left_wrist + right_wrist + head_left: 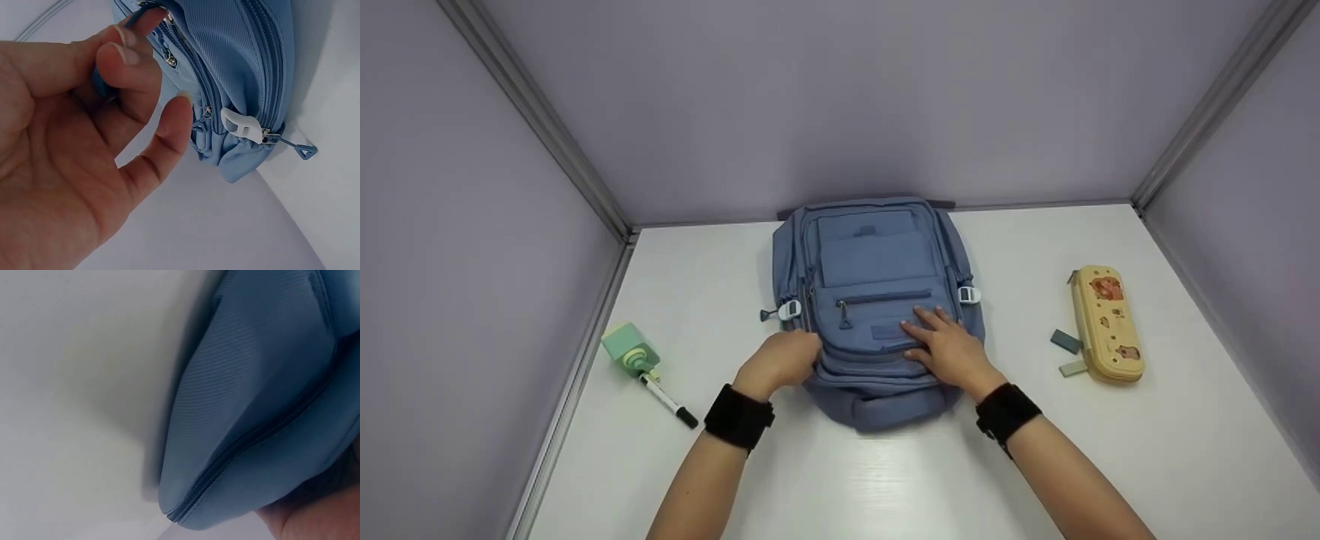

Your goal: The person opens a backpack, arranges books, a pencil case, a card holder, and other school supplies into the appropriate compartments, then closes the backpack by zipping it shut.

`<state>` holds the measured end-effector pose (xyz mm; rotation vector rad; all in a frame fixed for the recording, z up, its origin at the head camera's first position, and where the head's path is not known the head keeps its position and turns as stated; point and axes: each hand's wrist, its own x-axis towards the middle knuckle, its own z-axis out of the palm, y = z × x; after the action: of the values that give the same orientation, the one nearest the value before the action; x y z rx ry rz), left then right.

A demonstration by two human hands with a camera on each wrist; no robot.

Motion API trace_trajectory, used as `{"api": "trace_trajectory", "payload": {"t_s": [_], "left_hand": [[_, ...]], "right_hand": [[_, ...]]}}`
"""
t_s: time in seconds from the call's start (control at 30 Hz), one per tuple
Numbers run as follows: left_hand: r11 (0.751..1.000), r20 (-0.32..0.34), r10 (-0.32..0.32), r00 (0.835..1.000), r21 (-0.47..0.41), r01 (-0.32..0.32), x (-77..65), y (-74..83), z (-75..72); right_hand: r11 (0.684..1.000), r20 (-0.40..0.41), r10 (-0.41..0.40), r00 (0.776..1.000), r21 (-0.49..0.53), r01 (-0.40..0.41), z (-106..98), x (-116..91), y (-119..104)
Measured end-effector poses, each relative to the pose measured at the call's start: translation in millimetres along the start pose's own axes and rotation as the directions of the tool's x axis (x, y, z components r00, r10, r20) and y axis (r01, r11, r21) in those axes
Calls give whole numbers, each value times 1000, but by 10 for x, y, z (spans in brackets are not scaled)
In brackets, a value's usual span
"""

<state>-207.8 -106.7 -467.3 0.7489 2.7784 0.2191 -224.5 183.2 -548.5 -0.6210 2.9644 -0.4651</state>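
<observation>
A blue backpack lies on its back on the white table, front pockets facing up. At its lower left side my left hand is bent inward, and in the left wrist view its fingertips pinch a blue zipper pull beside the zipper. Another zipper pull dangles past a white buckle. My right hand rests on the lower right of the front pocket, fingers spread. The right wrist view shows the bag's side zipper and only part of that hand.
To the right lies a yellow pencil case next to a dark eraser-like block and a pale one. A green-and-yellow bottle-shaped object and a black-capped white marker lie at left. Grey walls enclose the table.
</observation>
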Motion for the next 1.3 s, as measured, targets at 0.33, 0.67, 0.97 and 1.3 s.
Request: {"api": "trace_trajectory", "payload": {"t_s": [0.33, 0.67, 0.97, 1.3], "left_hand": [[977, 82, 159, 984, -157, -145, 5, 156, -36], [968, 65, 216, 974, -148, -204, 183, 419, -7], [977, 76, 214, 974, 3, -215, 285, 631, 116], [994, -74, 111, 991, 22, -110, 289, 610, 172]], "right_hand": [[999, -31, -9, 999, 45, 11, 19, 85, 72], [998, -58, -1, 998, 66, 5, -8, 145, 121], [998, -77, 7, 997, 62, -2, 24, 133, 143], [998, -184, -64, 981, 9, 67, -52, 95, -13]]}}
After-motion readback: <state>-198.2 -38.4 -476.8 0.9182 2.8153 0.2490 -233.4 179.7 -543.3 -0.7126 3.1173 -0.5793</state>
